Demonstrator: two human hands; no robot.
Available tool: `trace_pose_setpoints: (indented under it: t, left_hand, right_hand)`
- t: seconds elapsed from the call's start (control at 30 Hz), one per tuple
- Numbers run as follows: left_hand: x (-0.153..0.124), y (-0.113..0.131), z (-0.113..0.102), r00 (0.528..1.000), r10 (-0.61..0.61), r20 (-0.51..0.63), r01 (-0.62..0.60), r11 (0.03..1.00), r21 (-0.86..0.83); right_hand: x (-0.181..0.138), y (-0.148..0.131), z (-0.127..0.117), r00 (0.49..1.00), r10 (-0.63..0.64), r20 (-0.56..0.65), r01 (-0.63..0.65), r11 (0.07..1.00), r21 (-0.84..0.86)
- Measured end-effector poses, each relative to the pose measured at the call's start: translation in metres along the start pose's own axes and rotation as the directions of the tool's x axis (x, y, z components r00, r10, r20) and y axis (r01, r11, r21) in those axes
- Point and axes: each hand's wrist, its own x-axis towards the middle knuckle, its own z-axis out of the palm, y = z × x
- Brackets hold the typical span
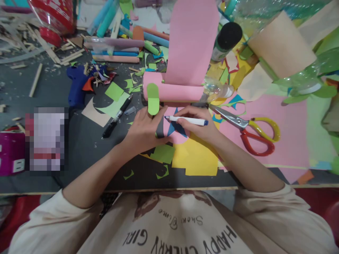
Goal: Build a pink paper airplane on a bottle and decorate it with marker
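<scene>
Right hand (201, 123) has its fingers pinching a white marker (194, 121) over starry pink paper (180, 140), left hand (144, 127) kinda spread along the edge.

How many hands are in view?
2. The left hand, spread at the left edge of a rounded pink paper with a blue star; the right hand, holding a slim white, blue-tipped marker over it. No others show.

Room at the near table edge (148, 180), pink-wrapped bottle (180, 92) ahead, scissors (240, 122) at right.
</scene>
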Motion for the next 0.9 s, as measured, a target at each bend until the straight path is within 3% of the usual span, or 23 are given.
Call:
trace_pose_setpoints:
  t: [0.23,0.43,0.9]
  left_hand:
    - [0.0006,-0.0008,-0.0011,1.000,0.016,-0.009,-0.016,1.000,0.009]
    - [0.0005,-0.0002,-0.0008,1.000,0.004,-0.009,-0.003,1.000,0.005]
    - [0.0012,0.0013,-0.0030,1.000,0.000,-0.008,0.000,1.000,0.024]
  right_hand:
    - [0.0005,-0.0018,0.0008,0.998,0.045,0.034,-0.044,0.999,-0.013]
    - [0.0018,0.0014,-0.0019,0.999,0.000,-0.034,0.000,1.000,0.010]
    - [0.0015,-0.0013,-0.0008,0.999,0.033,0.022,-0.033,0.999,-0.016]
